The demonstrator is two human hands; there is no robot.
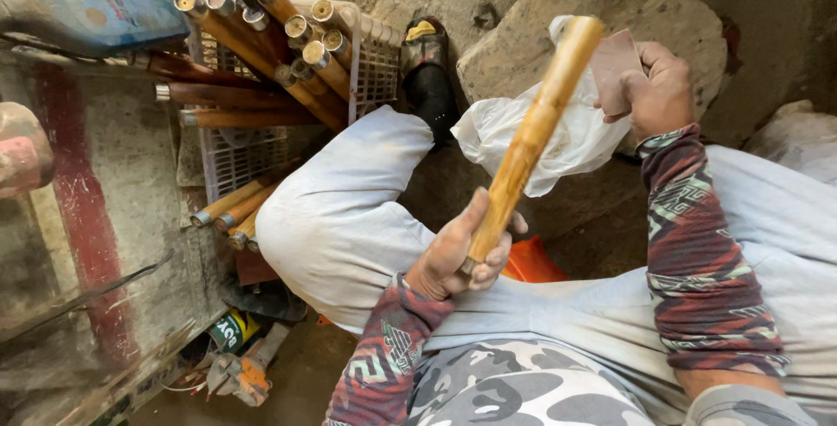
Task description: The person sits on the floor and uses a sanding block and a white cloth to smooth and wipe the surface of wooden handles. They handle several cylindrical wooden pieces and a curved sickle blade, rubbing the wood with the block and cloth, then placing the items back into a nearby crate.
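I look down over my pale trousers (349,217), left knee raised, and beyond the knee a white plastic crate (235,151) at the upper left is packed with brown wooden handles (261,42), most capped with metal ferrules; a few more lie under the crate's lower edge. A flat round stone (610,16) sits on the dirt ground at the top right, with a crumpled white plastic bag (567,143) lying at its near edge. My hands are well apart. My left hand (453,256) is clamped around the lower end of a pale, yellowish wooden handle (532,134), which rises tilted toward the upper right. My right hand (658,86) pinches a small reddish-brown sheet of sandpaper (615,64) just beside the handle's top end; I cannot tell whether it touches. I judge the sanding unfinished: this handle looks bare and lighter than the darker crate pieces, and I see no ferrule on its visible top end.
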